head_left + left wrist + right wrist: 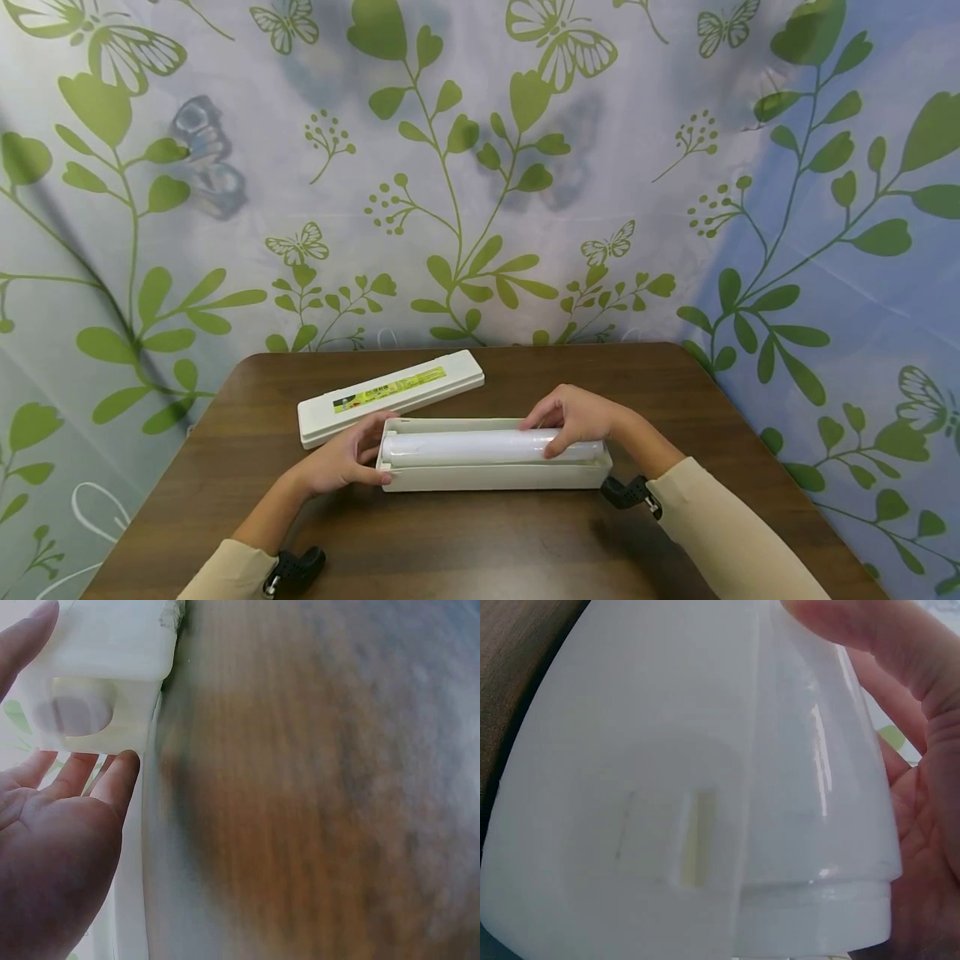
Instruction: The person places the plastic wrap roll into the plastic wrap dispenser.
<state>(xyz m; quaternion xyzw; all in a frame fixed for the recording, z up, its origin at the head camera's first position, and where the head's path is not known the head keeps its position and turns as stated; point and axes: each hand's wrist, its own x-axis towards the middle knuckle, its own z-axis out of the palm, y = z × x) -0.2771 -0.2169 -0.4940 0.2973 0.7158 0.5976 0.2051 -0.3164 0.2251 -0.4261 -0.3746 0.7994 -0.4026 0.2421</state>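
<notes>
Gripped with the left hand (341, 458) the left end of a long white plastic box (498, 478), lower centre of the frame. Pinched with the right hand (576, 417) a glossy white cylindrical roll (465, 447) lying inside (towards its right end). Had behind, left of centre, a flat white plastic lid (416, 397) with a yellow-green label (390, 389), on a brown wooden table (480, 542).

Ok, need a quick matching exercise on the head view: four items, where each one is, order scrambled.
1. White roll
2. Labelled lid
3. Left grip
4. Right grip

A. On the table, beyond the open box
B. On the roll, toward its right end
C. Lying inside the open box
D. At the open box's left end

Pairs: 1-C, 2-A, 3-D, 4-B
</notes>
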